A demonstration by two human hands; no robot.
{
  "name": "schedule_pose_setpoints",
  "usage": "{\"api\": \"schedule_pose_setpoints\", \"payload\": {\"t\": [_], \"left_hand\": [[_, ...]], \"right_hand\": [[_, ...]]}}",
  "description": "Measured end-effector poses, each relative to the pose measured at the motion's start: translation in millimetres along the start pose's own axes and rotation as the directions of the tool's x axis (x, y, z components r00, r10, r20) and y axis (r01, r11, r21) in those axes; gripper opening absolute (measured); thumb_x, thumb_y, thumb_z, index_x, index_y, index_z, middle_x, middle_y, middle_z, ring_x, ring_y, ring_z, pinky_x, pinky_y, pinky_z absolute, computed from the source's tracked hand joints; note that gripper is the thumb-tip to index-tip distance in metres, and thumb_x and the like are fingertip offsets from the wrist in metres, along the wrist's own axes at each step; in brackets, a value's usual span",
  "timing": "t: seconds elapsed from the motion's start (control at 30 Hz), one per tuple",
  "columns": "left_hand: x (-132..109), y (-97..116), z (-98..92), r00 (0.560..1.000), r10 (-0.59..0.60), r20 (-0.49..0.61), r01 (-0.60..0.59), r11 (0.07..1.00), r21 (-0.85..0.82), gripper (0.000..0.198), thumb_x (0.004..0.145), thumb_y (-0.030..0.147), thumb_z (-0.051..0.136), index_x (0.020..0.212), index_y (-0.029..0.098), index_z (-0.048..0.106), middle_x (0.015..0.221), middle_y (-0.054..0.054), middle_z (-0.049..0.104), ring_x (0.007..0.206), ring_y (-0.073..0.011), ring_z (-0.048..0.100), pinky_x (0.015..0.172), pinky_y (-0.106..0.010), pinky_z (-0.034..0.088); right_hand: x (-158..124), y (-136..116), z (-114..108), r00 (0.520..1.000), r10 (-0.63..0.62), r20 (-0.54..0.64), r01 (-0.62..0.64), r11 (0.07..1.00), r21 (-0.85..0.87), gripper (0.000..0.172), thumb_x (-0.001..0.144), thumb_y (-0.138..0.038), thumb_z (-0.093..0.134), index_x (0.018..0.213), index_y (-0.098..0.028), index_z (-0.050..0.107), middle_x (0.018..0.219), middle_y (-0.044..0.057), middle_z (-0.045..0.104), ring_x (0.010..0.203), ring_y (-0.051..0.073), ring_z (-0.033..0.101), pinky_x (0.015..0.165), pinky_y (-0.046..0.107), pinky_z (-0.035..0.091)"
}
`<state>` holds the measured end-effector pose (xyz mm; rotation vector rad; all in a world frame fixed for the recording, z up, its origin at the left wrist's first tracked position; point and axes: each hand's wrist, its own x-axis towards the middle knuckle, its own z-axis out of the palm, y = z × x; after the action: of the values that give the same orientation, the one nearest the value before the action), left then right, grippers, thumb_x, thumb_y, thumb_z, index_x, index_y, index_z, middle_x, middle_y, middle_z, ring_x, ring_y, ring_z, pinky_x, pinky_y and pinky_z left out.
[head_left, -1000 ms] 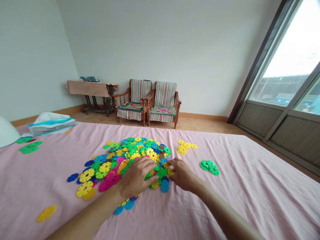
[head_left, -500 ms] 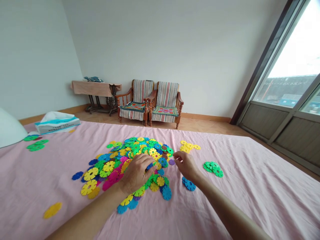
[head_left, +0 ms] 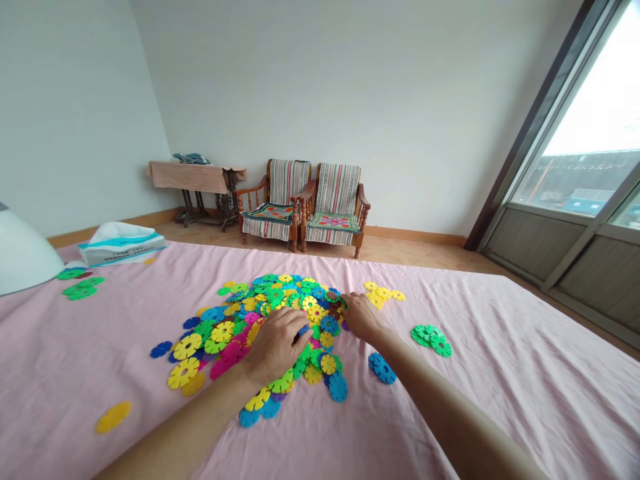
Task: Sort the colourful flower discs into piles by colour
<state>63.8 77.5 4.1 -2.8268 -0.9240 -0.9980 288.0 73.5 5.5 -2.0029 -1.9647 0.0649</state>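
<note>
Heap of slotted discs (head_left: 274,295), short of the far edge of the pink cloth (head_left: 525,347). Left hand (head_left: 277,341) pinches a dark-blue disc (head_left: 303,330); right hand (head_left: 364,316) meets the heap's right side, grip indeterminable. Tissue box (head_left: 123,249): near the far-left corner.

Bare on both arms, from the lower edge of the head view up to the fingers (head_left: 286,317). Smooth and rounded along the left forearm (head_left: 200,412) and the right forearm (head_left: 440,401), broadest near the elbow end, then tapering to slim bare wrists before widening again into the left hand (head_left: 274,341) and the right hand (head_left: 364,319). Rounded at the knuckles, with a straight thumb visible on the left, but too small to make out at the nails.
</note>
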Motion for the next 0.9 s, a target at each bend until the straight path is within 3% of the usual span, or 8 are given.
{"api": "schedule_pose_setpoints", "payload": {"t": [0.17, 0.3, 0.53, 0.6, 0.77, 0.9], "left_hand": [[-0.3, -0.7, 0.8, 1.0, -0.005, 0.015, 0.005, 1.0, -0.002, 0.015, 0.089, 0.025, 0.054, 0.094, 0.02, 0.067, 0.1, -0.004, 0.068, 0.098, -0.0212, 0.058, 0.089, -0.039, 0.046], [-0.4, -0.3, 0.6, 1.0, 0.003, 0.006, -0.003, 1.0, 0.0, 0.014, 0.089, 0.024, 0.054, 0.094, 0.019, 0.067, 0.1, -0.005, 0.068, 0.097, -0.0211, 0.059, 0.088, -0.039, 0.047], [0.4, -0.4, 0.8, 1.0, 0.02, -0.02, -0.02, 1.0, -0.009, 0.012, 0.088, 0.024, 0.057, 0.093, 0.02, 0.067, 0.099, -0.005, 0.069, 0.097, -0.0213, 0.059, 0.086, -0.038, 0.048], [0.5, -0.4, 0.3, 1.0, 0.022, -0.022, -0.023, 1.0, -0.012, 0.013, 0.088, 0.023, 0.056, 0.093, 0.02, 0.067, 0.098, -0.005, 0.069, 0.096, -0.0211, 0.059, 0.086, -0.037, 0.048], [0.0, -0.3, -0.5, 1.0, 0.017, -0.007, -0.017, 1.0, -0.01, 0.013, 0.089, 0.022, 0.053, 0.094, 0.019, 0.065, 0.097, -0.005, 0.068, 0.096, -0.0209, 0.059, 0.086, -0.037, 0.048], [0.6, 0.5, -0.1, 1.0, 0.016, -0.017, -0.016, 1.0, -0.01, 0.013, 0.089, 0.022, 0.053, 0.094, 0.02, 0.065, 0.097, -0.005, 0.068, 0.096, -0.0211, 0.06, 0.086, -0.038, 0.048]], "right_hand": [[-13.5, 1.6, 2.4, 0.999, 0.009, -0.036, -0.009, 1.0, 0.0, 0.02, 0.085, -0.01, 0.048, 0.087, -0.018, 0.066, 0.086, 0.008, 0.067, 0.085, 0.018, 0.059, 0.073, 0.024, 0.037], [-29.2, 14.6, -11.2, 0.988, 0.079, -0.135, -0.074, 0.997, 0.038, 0.028, 0.091, -0.018, 0.038, 0.083, -0.018, 0.065, 0.086, 0.007, 0.065, 0.078, 0.016, 0.059, 0.068, 0.024, 0.036], [-53.2, 93.1, -51.6, 0.94, 0.225, -0.257, -0.176, 0.964, 0.199, 0.023, 0.083, -0.026, 0.044, 0.087, -0.017, 0.064, 0.067, 0.003, 0.063, 0.061, 0.015, 0.056, 0.057, 0.024, 0.037], [-62.2, 118.2, -59.2, 0.934, 0.262, -0.244, -0.205, 0.951, 0.233, 0.022, 0.079, -0.028, 0.046, 0.079, -0.017, 0.065, 0.06, 0.002, 0.062, 0.055, 0.014, 0.054, 0.054, 0.024, 0.037], [-88.5, 158.7, -64.6, 0.963, 0.266, -0.048, -0.243, 0.93, 0.277, 0.02, 0.069, -0.028, 0.052, 0.058, -0.018, 0.065, 0.05, 0.001, 0.06, 0.048, 0.013, 0.053, 0.047, 0.024, 0.035], [-98.0, 166.8, -62.8, 0.968, 0.239, -0.079, -0.21, 0.938, 0.275, 0.019, 0.067, -0.023, 0.057, 0.05, -0.02, 0.065, 0.045, 0.002, 0.059, 0.043, 0.014, 0.052, 0.044, 0.025, 0.033]]}}
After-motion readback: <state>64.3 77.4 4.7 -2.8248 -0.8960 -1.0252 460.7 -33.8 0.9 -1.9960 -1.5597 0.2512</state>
